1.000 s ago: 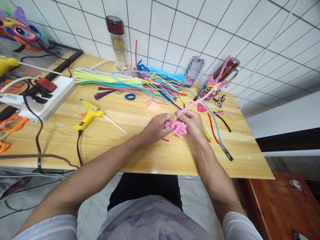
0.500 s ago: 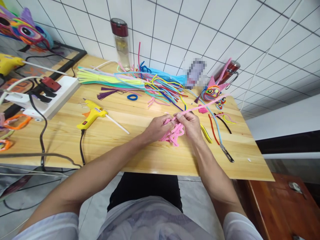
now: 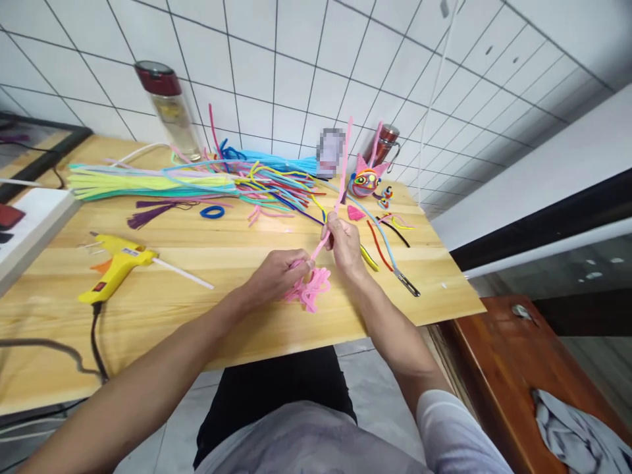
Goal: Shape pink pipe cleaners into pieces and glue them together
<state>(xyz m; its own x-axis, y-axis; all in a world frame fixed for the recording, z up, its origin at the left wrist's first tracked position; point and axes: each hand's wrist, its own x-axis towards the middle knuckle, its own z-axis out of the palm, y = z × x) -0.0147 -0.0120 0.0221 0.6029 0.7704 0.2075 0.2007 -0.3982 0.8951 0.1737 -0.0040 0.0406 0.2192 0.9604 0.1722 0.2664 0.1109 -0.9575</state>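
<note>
My left hand (image 3: pixel 284 273) is closed on a bunch of pink pipe cleaners bent into wavy loops (image 3: pixel 313 289), which hang below its fingers. A straight pink length of pipe cleaner (image 3: pixel 347 155) runs up out of that bunch. My right hand (image 3: pixel 344 242) pinches this length a short way above the left hand, and its free end points up toward the wall. Just right of the right hand, a yellow-and-dark tool handle (image 3: pixel 369 258) lies on the table, partly hidden by the wrist.
A yellow glue gun (image 3: pixel 118 263) lies left. Behind are bundled pipe cleaners (image 3: pixel 153 184), a blue ring (image 3: pixel 212 212), a purple tassel (image 3: pixel 153 214) and a glass bottle (image 3: pixel 170 112). Rightward stand a colourful animal head (image 3: pixel 366 181) and a red flask (image 3: pixel 385 145); a metal-handled blade (image 3: pixel 407 283) lies nearer.
My right hand has slid away from the left along the pink pipe cleaner, whose free end has swung from pointing right to pointing up. The view has turned right.
</note>
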